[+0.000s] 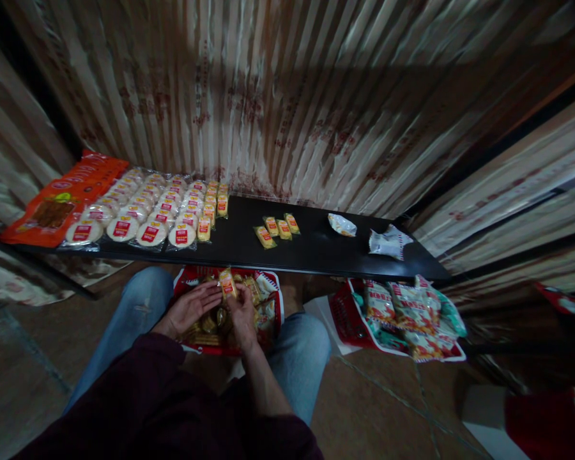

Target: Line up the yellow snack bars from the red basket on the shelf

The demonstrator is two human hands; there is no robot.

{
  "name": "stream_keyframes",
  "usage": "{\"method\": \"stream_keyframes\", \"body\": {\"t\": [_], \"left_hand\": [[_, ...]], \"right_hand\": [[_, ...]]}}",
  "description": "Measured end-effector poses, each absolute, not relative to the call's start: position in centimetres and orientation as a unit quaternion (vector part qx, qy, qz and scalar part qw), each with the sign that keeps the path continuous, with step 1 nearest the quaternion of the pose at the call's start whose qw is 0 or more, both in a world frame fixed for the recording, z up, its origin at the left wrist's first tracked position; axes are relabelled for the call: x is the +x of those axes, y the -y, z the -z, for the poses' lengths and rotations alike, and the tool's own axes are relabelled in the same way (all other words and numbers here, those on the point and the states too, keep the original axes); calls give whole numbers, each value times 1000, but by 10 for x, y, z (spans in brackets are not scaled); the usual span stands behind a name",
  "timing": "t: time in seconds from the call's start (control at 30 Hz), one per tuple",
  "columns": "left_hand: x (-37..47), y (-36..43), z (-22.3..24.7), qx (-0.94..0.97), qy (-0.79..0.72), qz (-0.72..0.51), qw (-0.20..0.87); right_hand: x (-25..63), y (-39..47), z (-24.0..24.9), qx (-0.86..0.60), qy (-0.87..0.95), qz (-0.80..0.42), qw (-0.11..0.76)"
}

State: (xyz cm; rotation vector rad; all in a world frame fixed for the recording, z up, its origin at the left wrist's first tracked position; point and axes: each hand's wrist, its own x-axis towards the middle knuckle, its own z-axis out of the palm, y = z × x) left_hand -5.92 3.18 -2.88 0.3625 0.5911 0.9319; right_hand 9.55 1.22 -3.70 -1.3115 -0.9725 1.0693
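Observation:
A small yellow snack packet (227,283) in a clear wrapper with a red label is held upright over a red basket (281,300). My right hand (243,314) pinches it at its lower right side. My left hand (191,310) has its fingers stretched out, with the tips at the packet's left edge; whether they grip it is hard to tell. Under both hands, the basket between my knees holds several gold-wrapped snacks (213,322). On the black shelf (311,252) in front lies a little group of matching yellow packets (278,229).
At the shelf's left are rows of round white wrapped crackers (122,228), more yellow packets (204,228) and an orange bag (62,201). Two white packets (388,243) lie at the right. A second basket (347,313) holds snack bags (414,306). Striped curtains (268,96) hang behind.

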Motion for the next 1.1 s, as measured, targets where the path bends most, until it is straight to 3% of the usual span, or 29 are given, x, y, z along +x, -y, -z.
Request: {"method": "stream_keyframes", "body": {"t": [0.43,0.63,1.1], "left_hand": [[-56,-27,36,131,-328,-448,821],[-51,-25,37,143,-357,-460,800],[-51,-28,42,103,-348,-452,815]], "right_hand": [[96,-2,25,-553,455,-482,504],[96,-2,22,-541,538,-410,501],[96,-4,26,-534,503,-442,516]]}}
